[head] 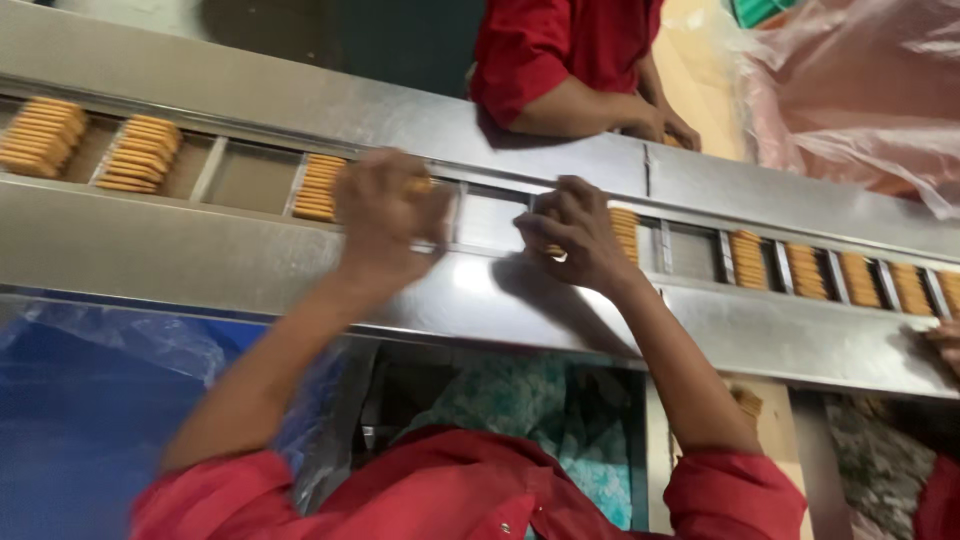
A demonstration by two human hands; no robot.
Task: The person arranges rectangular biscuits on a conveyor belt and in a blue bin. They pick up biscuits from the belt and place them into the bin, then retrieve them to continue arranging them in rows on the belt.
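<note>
We log a steel conveyor (pixel 250 265) with divided pockets. Our left hand (pixel 385 215) rests over a biscuit stack (pixel 318 187), blurred; grip unclear. Our right hand (pixel 575 232) curls fingers on another stack (pixel 625 233). Further stacks: far left (pixel 40 136), beside it (pixel 142 153), and right (pixel 748 260). A co-worker's hand (pixel 665 127), red sleeve (pixel 520 55), opposite.

Dim, warm light leaves a glare patch on the long brushed-steel conveyor channel (pixel 470 275) between the wrists. Both hands are motion-blurred, the left hand (pixel 385 215) most; shadows pool underneath, near.
</note>
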